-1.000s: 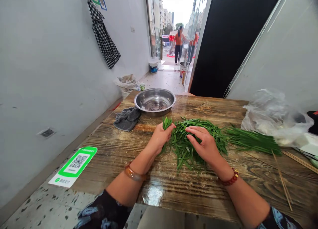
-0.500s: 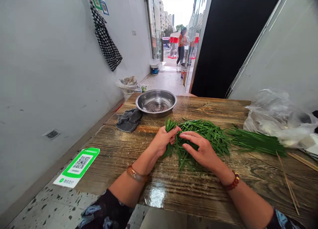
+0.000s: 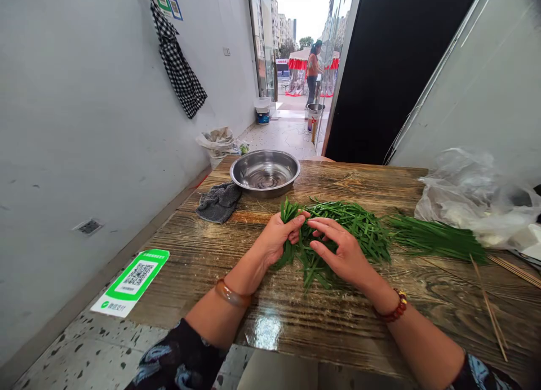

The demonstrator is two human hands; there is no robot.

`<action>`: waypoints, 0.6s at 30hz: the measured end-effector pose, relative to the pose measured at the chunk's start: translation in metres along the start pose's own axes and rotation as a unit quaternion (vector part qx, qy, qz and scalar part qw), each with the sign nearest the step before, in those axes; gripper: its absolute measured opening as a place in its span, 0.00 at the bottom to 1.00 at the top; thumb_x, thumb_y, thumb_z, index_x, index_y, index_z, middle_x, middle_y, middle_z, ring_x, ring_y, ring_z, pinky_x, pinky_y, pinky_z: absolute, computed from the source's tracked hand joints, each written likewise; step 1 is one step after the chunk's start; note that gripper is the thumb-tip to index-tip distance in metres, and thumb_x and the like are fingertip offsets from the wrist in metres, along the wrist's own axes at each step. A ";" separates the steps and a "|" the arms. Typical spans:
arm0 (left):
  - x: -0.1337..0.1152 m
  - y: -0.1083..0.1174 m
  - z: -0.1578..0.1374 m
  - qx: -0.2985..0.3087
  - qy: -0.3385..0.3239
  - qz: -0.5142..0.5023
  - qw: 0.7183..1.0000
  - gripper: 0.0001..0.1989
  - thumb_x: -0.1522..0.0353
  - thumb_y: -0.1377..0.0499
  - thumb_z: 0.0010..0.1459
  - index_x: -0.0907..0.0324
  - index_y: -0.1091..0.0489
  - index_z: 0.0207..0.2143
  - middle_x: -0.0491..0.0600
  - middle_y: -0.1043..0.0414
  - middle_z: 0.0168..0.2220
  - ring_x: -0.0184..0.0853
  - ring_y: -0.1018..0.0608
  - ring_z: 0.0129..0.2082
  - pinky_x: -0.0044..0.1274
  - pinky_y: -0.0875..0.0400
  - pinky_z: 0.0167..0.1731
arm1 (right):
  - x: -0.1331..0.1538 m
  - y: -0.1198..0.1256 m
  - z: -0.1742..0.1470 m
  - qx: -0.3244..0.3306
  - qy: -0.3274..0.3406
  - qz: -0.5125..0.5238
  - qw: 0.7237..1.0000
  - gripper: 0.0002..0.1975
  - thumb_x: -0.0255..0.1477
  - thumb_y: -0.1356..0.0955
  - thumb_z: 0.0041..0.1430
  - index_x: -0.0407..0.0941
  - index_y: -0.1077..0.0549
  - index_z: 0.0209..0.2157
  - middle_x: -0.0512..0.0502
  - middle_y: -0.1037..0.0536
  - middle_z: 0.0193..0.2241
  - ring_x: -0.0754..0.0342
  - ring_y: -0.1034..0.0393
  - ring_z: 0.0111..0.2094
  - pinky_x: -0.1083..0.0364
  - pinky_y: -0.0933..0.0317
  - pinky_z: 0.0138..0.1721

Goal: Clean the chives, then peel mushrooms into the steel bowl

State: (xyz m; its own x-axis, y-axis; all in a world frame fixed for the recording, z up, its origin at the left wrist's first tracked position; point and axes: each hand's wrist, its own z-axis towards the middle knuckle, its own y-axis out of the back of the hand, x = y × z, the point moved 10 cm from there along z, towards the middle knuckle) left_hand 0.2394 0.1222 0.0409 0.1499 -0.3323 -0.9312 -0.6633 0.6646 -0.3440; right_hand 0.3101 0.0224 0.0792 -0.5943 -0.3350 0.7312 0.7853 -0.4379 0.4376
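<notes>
My left hand [image 3: 281, 236] is closed around a small bunch of garlic chives [image 3: 289, 209], whose leaves stick out above and below the fist. Close beside it is my right hand [image 3: 338, 249], its thumb held away from the bent fingers and nothing visible between them. The right fingertips nearly meet the left ones; whether they touch is unclear. Under and behind the right hand lies a loose pile of cut chives [image 3: 355, 224]. Farther right, a straighter bundle of chives [image 3: 437, 238] rests on the wooden table [image 3: 203, 255].
A steel basin [image 3: 265, 176] and a grey cloth [image 3: 218, 203] are at the table's far left. Clear plastic bags [image 3: 477, 198] sit at the right, with thin bamboo sticks [image 3: 490, 308] nearby. A QR-code card [image 3: 133, 282] lies at the left edge. Outside the doorway stands a person [image 3: 313, 69].
The right hand's fingers have bent slightly more near the left fingertips. My left hand keeps its hold on the chives. The person outside has shifted slightly to the right.
</notes>
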 end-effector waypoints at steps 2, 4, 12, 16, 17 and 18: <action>0.000 0.001 0.001 -0.004 -0.002 0.005 1.000 0.15 0.62 0.32 0.45 0.65 0.28 0.29 0.37 0.45 0.13 0.20 0.43 0.14 0.16 0.49 0.15 | 0.003 -0.005 0.001 0.026 0.008 0.007 1.000 0.18 0.29 0.34 0.60 0.47 0.29 0.52 0.42 0.27 0.51 0.51 0.29 0.45 0.50 0.32 0.47; -0.002 0.004 0.002 -0.020 -0.013 -0.001 1.000 0.14 0.62 0.32 0.45 0.65 0.30 0.26 0.37 0.45 0.13 0.20 0.43 0.14 0.17 0.48 0.15 | 0.002 -0.001 0.002 0.030 0.012 0.003 0.999 0.15 0.29 0.34 0.60 0.48 0.27 0.50 0.43 0.25 0.49 0.51 0.30 0.48 0.50 0.35 0.50; -0.005 0.010 0.002 -0.047 -0.003 -0.028 0.998 0.12 0.65 0.34 0.47 0.65 0.30 0.28 0.49 0.26 0.28 0.29 0.24 0.27 0.22 0.29 0.31 | -0.042 0.072 0.005 -0.143 -0.069 -0.104 0.982 0.11 0.32 0.36 0.62 0.47 0.24 0.42 0.44 0.22 0.41 0.50 0.28 0.42 0.50 0.34 0.42; -0.003 0.001 0.001 -0.006 0.006 -0.049 0.999 0.13 0.66 0.33 0.45 0.62 0.33 0.30 0.42 0.31 0.22 0.25 0.30 0.18 0.20 0.34 0.21 | -0.051 0.061 0.006 -0.079 -0.039 -0.175 0.981 0.10 0.30 0.35 0.61 0.46 0.23 0.39 0.43 0.23 0.40 0.49 0.30 0.43 0.48 0.36 0.44; -0.003 0.000 0.001 0.000 0.003 -0.046 0.999 0.13 0.67 0.33 0.46 0.62 0.34 0.30 0.41 0.34 0.20 0.22 0.34 0.16 0.17 0.38 0.18 | -0.051 0.054 0.006 -0.054 -0.028 -0.197 0.978 0.09 0.30 0.35 0.61 0.47 0.23 0.39 0.43 0.23 0.40 0.48 0.30 0.43 0.48 0.37 0.45; -0.003 0.000 0.002 0.004 -0.001 -0.042 0.999 0.13 0.67 0.34 0.46 0.62 0.34 0.29 0.39 0.37 0.19 0.21 0.38 0.14 0.16 0.42 0.16 | -0.050 0.046 0.006 -0.031 -0.018 -0.221 0.975 0.09 0.30 0.35 0.60 0.47 0.23 0.40 0.43 0.23 0.40 0.48 0.31 0.43 0.47 0.38 0.46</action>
State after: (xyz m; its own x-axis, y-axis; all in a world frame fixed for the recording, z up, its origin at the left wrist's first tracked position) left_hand 0.2406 0.1243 0.0434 0.2072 -0.3859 -0.8990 -0.6421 0.6396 -0.4226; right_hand 0.3770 0.0244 0.0655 -0.8647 -0.0728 0.4970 0.4413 -0.5826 0.6825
